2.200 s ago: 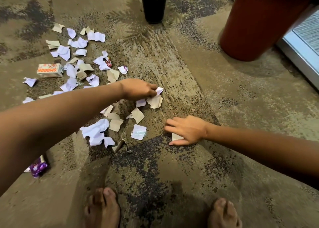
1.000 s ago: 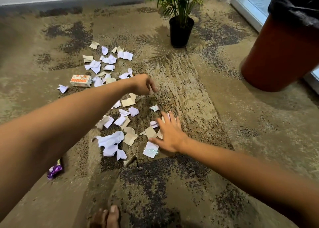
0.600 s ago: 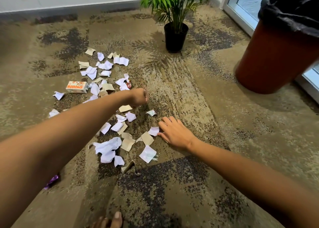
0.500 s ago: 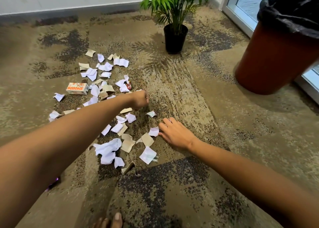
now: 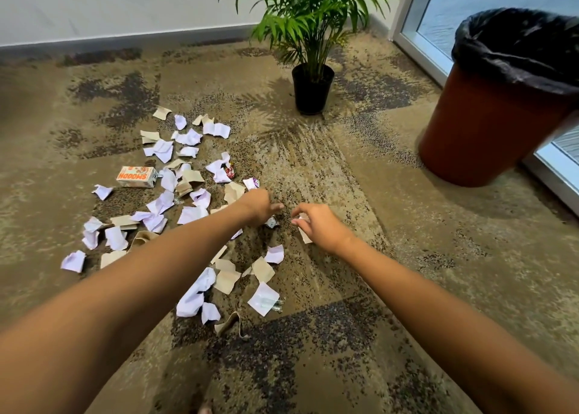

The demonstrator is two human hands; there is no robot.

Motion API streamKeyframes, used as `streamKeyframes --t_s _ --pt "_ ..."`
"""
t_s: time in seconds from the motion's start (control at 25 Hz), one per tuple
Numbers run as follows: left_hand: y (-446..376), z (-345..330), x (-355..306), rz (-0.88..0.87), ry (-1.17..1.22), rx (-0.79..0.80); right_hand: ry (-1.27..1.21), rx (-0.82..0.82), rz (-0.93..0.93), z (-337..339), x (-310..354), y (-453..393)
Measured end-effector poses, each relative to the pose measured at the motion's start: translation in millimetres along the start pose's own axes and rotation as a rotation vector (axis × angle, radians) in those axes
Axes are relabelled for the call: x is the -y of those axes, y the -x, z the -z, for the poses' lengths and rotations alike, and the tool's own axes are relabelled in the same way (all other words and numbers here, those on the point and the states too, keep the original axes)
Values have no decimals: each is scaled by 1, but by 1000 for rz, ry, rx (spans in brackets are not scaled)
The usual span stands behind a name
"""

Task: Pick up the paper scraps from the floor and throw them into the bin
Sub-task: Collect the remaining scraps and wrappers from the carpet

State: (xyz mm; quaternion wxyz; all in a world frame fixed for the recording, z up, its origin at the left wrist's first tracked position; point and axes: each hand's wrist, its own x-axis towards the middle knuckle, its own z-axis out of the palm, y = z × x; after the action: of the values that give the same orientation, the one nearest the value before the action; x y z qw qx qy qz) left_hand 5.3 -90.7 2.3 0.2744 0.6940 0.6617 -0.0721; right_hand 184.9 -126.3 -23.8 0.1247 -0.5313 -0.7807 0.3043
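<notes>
Several white and tan paper scraps point(image 5: 191, 216) lie strewn over the patterned carpet, from the middle out to the left. My left hand point(image 5: 258, 206) reaches over the right edge of the pile with its fingers curled into a fist around scraps, above a small scrap point(image 5: 272, 222). My right hand point(image 5: 318, 225) hovers close beside it, pinching a white scrap and a tan scrap point(image 5: 305, 237) that pokes out below the palm. The red-brown bin point(image 5: 488, 125) with a black liner stands at the far right, well away from both hands.
A potted palm in a black pot point(image 5: 312, 93) stands beyond the scraps. A small orange-and-white carton point(image 5: 137, 177) and a red wrapper point(image 5: 230, 172) lie among them. A glass door frame point(image 5: 416, 50) runs behind the bin, and a wall skirting point(image 5: 125, 39) crosses the back.
My right hand has lifted off the floor with scraps pinched in it and moved up toward my left hand. The view has tilted up, showing more of the bin and plant.
</notes>
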Motion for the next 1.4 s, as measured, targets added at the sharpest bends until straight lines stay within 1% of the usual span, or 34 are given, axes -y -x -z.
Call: streamKeyframes --t_s 0.08,0.16,0.24,0.32,0.44,0.52,0.6,0.72,0.76,0.84,0.92,1.04,1.16,1.4 --pt "-1 -11 7 18 -45 21 -59 -50 -31 3 0 -5" --pt "2 -26 11 35 -36 5 -61 -94 -52 5 0 -7" --pt "4 -38 12 4 -69 -12 -57 -117 -85 7 -1 -8" --pt "2 -43 11 -29 -100 5 -62 -122 -116 9 -2 -7" --pt "-2 -41 6 4 -43 42 -52 -96 -140 9 -4 -3" --pt "-2 -40 2 29 -11 51 -82 -32 -115 10 -4 -1" --pt "-1 -36 1 14 10 67 -123 121 -35 11 -1 1" --pt "-1 -18 8 -30 41 68 -10 362 56 -1 10 3" --pt "-2 -9 12 -33 61 52 25 402 67 -7 15 4" --pt "-3 10 20 -33 138 3 46 427 47 -21 22 6" --pt "-5 30 29 -40 217 -76 32 396 4 -31 31 9" --pt "-7 51 42 -19 294 -158 85 285 -60 -39 52 17" --pt "-7 57 49 20 310 -170 253 217 -49 -56 72 26" --pt "-7 55 48 44 381 -122 410 140 -22 -99 99 39"
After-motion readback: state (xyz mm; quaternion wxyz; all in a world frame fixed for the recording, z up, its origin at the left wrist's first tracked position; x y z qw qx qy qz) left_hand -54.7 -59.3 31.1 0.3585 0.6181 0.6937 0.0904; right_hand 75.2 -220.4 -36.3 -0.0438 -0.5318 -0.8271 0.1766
